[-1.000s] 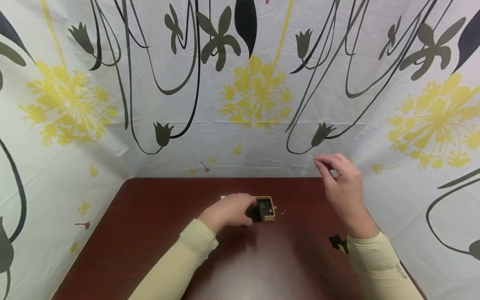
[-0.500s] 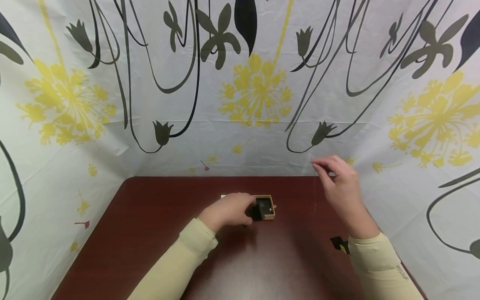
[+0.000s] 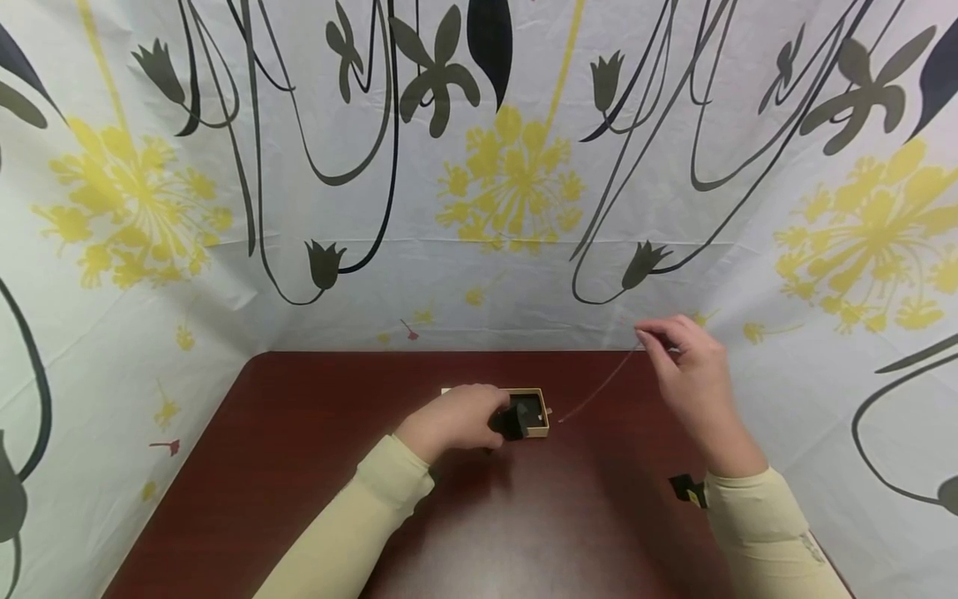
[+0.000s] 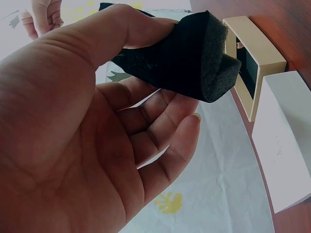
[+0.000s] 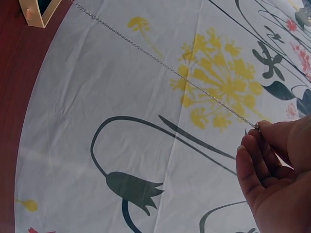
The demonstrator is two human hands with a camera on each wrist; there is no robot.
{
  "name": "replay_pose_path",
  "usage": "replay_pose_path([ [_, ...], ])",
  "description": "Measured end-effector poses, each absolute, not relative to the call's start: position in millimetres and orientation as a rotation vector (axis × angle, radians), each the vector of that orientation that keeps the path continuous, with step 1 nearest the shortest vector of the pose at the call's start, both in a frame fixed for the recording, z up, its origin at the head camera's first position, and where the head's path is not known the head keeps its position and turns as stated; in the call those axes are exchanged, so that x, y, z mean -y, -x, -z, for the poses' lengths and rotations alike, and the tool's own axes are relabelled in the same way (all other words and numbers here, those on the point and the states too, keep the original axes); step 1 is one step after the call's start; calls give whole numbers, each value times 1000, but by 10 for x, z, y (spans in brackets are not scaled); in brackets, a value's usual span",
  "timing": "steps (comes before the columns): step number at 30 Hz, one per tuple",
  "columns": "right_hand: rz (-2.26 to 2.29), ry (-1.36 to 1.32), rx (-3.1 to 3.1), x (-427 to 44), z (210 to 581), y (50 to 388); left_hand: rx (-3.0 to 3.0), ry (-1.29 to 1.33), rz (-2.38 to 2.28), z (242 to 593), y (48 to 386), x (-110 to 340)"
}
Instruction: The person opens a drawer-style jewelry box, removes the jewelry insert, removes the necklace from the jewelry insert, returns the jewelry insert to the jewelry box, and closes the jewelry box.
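Two hands (image 3: 696, 366), pinched chain (image 5: 165, 65), gripped black foam (image 4: 177, 63)

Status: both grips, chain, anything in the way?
Left grip holding folded black foam piece. Right grip pinching thin chain, slanting toward open box. Nothing visibly blocking chain.

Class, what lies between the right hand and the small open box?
A thin chain, slanting down from the right hand toward the box; the head and right wrist views show it.
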State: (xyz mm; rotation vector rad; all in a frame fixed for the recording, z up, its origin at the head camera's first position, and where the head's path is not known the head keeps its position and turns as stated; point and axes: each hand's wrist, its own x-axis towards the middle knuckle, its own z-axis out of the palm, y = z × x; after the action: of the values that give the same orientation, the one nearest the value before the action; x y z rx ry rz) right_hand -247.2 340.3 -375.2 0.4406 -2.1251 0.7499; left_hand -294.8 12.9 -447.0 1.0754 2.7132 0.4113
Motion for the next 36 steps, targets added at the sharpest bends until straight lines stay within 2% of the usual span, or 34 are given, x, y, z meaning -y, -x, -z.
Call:
replay_pose_path([
  [36,-722,-401,2141,-3506,3935,2581,-2733,-1029,-417,4448,2944,-93],
])
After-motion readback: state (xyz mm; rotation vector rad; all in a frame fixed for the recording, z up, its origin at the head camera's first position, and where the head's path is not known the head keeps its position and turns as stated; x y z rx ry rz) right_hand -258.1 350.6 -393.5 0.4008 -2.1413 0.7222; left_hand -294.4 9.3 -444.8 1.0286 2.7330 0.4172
